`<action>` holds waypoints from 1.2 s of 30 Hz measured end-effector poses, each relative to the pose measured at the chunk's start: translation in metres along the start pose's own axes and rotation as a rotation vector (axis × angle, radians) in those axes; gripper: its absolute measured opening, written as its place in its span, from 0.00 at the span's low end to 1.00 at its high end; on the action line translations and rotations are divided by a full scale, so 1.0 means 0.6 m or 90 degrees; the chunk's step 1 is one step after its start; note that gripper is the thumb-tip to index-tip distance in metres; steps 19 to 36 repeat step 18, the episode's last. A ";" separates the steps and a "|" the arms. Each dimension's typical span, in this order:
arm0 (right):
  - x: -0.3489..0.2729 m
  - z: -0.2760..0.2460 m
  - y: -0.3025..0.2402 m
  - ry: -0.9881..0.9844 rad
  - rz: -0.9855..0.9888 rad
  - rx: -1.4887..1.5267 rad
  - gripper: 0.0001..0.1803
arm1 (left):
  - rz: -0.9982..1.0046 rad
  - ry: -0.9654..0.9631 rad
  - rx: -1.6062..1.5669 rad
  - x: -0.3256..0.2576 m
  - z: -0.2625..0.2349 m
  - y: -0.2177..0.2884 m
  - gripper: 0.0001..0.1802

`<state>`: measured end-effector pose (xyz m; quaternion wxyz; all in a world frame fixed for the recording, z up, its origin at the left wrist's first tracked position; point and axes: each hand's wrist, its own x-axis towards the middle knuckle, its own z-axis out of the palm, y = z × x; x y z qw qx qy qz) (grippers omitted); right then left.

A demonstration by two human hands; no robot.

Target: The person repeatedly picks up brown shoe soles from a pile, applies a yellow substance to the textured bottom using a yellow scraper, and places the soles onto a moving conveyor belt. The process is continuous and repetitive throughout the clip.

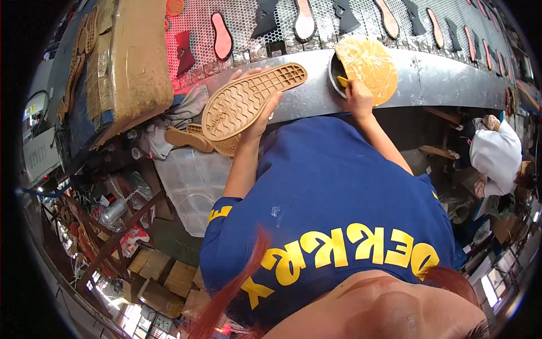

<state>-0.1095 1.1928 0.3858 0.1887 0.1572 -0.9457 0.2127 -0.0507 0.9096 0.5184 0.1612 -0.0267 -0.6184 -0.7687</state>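
Note:
My left hand (258, 125) grips a tan rubber shoe sole (243, 104) by its edge, with the thumb on the near side and fingers behind. The sole's patterned face, with wavy ridges and a grid at the narrower end, is turned up toward me. In my right hand (359, 100) is a thin yellow handle (342, 82), its lower end inside a round pot (333, 76); what is on that end is hidden. A round, yellowish, film-streaked cover (370, 68) lies over most of the pot's opening. The pot stands on the metal ledge (429, 79).
Beyond the ledge runs a mesh conveyor (243, 22) carrying pink-faced soles (222, 37) and black shoe pieces (345, 17). More tan soles (189, 139) lie on a translucent plastic bin (192, 181) at my left. A cardboard box (138, 62) stands far left; another person (497, 150) is at right.

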 end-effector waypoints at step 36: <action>0.116 -0.110 -0.090 0.121 0.136 0.741 0.23 | 0.104 0.012 0.079 -0.005 0.034 0.057 0.43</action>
